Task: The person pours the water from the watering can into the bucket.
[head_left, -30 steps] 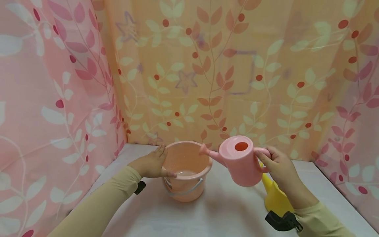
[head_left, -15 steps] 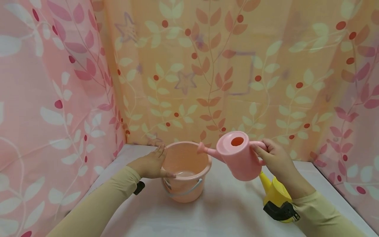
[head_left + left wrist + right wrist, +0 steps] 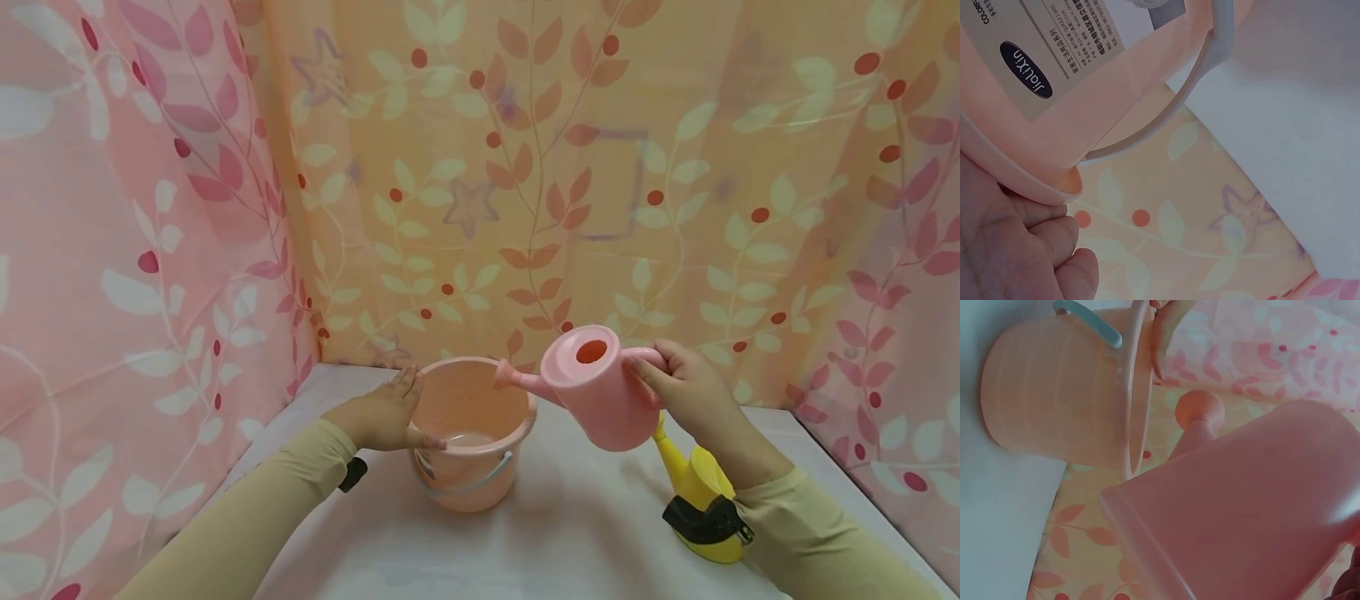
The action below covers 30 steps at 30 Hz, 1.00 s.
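Note:
The peach bucket [image 3: 472, 485] stands upright on the white surface, its label showing in the left wrist view. My left hand [image 3: 378, 417] rests across its left rim, fingers nearly straight and thumb along the front edge; fingertips of that hand [image 3: 1054, 240] touch the rim [image 3: 1019, 181]. With my right hand [image 3: 693, 400] I grip the handle of a pink watering can [image 3: 600, 400], held in the air right of the bucket and tilted left. Its spout end [image 3: 506, 375] is above the bucket's right rim. No water shows coming out.
A yellow watering can [image 3: 708, 477] stands on the white surface [image 3: 570, 542] below my right wrist, partly hidden by the black wrist mount [image 3: 705, 521]. Leaf-patterned curtains [image 3: 450, 167] enclose the back and both sides.
The pink watering can and my right hand have moved up and a little left, with the can tilting more toward the bucket. My left hand and the bucket have stayed in place.

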Each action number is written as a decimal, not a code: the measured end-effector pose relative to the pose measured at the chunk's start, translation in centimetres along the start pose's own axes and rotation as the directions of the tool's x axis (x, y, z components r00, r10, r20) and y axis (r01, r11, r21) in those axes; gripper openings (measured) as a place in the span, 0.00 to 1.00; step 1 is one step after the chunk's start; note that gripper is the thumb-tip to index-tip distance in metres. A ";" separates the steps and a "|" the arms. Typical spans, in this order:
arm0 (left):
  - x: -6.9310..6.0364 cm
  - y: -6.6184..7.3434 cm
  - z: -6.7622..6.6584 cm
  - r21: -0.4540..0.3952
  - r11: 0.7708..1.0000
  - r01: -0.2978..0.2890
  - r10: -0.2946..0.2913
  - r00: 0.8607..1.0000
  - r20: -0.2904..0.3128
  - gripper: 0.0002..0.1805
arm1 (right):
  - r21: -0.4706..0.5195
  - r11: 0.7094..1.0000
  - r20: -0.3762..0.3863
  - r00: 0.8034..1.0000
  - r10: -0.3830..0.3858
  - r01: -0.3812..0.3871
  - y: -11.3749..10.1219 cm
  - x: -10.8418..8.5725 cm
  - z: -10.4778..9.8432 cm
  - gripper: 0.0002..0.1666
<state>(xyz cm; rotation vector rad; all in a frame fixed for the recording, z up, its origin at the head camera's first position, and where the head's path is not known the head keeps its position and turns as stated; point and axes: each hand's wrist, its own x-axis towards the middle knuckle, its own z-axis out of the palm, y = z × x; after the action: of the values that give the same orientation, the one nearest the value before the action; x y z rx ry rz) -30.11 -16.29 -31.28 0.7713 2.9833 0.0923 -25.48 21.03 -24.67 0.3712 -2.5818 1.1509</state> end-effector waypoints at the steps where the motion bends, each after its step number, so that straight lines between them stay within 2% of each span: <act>1: 0.0 0.0 0.0 0.004 1.000 0.001 -0.001 1.000 0.000 0.63 | 0.002 1.000 0.004 1.000 -0.005 0.005 0.0 0.1 0.0 0.26; 17: 0.4 -0.3 0.3 0.017 1.000 0.000 0.000 1.000 -0.010 0.64 | -0.002 0.999 0.048 0.998 -0.035 0.035 -0.7 0.7 -0.4 0.25; 30: 0.1 -0.1 -0.1 -0.003 1.000 -0.003 0.003 1.000 -0.001 0.64 | -0.020 0.999 0.048 0.998 -0.036 0.037 -1.3 0.8 -0.3 0.25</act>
<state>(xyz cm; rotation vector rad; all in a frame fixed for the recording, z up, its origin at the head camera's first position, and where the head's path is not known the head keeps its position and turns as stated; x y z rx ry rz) -30.25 -16.38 -31.23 0.7760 2.9826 0.0982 -25.70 20.37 -23.31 0.4440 -2.6144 1.1151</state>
